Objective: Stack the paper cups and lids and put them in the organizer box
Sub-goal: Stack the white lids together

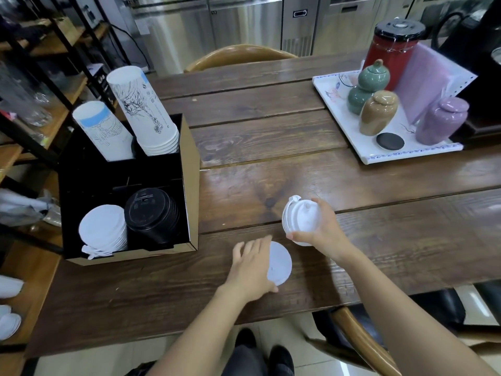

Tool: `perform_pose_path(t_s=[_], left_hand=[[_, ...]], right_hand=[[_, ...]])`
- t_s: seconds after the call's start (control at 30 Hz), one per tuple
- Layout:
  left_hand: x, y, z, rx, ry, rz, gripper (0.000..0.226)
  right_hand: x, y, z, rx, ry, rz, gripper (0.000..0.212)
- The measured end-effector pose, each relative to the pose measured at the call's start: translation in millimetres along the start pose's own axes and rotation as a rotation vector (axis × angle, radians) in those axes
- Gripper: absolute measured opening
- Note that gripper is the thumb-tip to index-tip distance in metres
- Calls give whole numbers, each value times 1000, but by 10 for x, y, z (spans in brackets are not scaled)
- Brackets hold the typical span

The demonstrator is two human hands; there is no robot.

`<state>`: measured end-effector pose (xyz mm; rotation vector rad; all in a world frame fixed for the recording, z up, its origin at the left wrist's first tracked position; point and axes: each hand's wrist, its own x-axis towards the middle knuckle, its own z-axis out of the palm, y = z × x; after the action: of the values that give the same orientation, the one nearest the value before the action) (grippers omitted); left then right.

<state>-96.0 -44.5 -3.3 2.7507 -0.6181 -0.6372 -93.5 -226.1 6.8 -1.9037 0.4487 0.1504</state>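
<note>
While the right hand (315, 226) grips a small stack of white plastic sip lids (299, 219) above the dark wooden bench (271, 137), the left hand (253, 263) lies with fingers spread, resting on a single flat white round lid (282, 263) just below that stack. Left of both hands stands the black cardboard organizer box (189, 169), holding tall white paper cups (146, 109), white lids (104, 230) and black lids (151, 213).
</note>
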Motion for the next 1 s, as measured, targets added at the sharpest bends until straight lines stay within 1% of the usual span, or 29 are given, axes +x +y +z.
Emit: perform_pose_path(t_s=[0.03,0.07,0.1,0.17,0.2,0.27,0.33,0.4,0.47,0.53,0.57,0.6,0.63,0.67,0.7,0.73,0.77,0.8,0.83,0.87,0.93,1.0], left_hand=[[34,-30,-66,6,-56,63,111],[62,-57,-117,8,-93,87,119],[82,-71,-145,-19,-111,72,126],[93,-58,-145,-160,-86,-39,136],[92,-39,-125,-225,-51,-96,137],[72,-3,-54,-256,32,-180,131],[72,-4,36,-264,123,-224,117],[88,-12,61,-333,172,-245,103],[95,-23,32,-383,155,-244,104],[85,-38,-12,-392,79,-249,115],[84,-50,-22,-390,36,-244,117],[76,-51,-35,-408,17,-231,111],[74,-69,-33,-477,58,-230,96],[75,-81,-35,-607,167,-260,75],[76,-85,-53,-790,305,-342,54],[73,-76,-92,-990,422,-457,39],[73,-69,-146,-1180,474,-574,30],[84,-74,-190,-1336,460,-675,22],[99,-91,-220,-1425,401,-740,17],[114,-99,-253,-1458,336,-771,17],[130,-114,-277,-1470,230,-792,24],[131,-98,-277,-1484,161,-814,31]], right_hand=[[-12,13,-8,16,1,2,109],[-26,25,-16,21,3,2,108],[-39,42,-29,20,5,0,105],[-68,77,-52,19,8,0,100],[-85,90,-61,18,14,-1,98],[-111,115,-73,5,46,0,105],[-123,119,-79,-11,57,3,112],[-143,116,-86,-47,32,1,109],[-168,117,-78,-105,-11,13,107],[-184,113,-43,-174,-31,31,109],[-193,111,-10,-209,-35,38,109],[-210,97,31,-246,-40,39,108],[-227,86,80,-279,-48,32,107],[-245,68,132,-301,-57,20,105],[-261,50,186,-315,-68,13,104],[-271,30,240,-335,-78,12,103],[-280,3,292,-366,-83,11,100],[-282,-30,343,-419,-84,8,97],[-280,-60,390,-491,-78,-1,95],[-278,-98,432,-571,-70,-11,95],[-254,-137,514,-705,-65,-22,96],[-237,-137,585,-770,-72,-21,96]])
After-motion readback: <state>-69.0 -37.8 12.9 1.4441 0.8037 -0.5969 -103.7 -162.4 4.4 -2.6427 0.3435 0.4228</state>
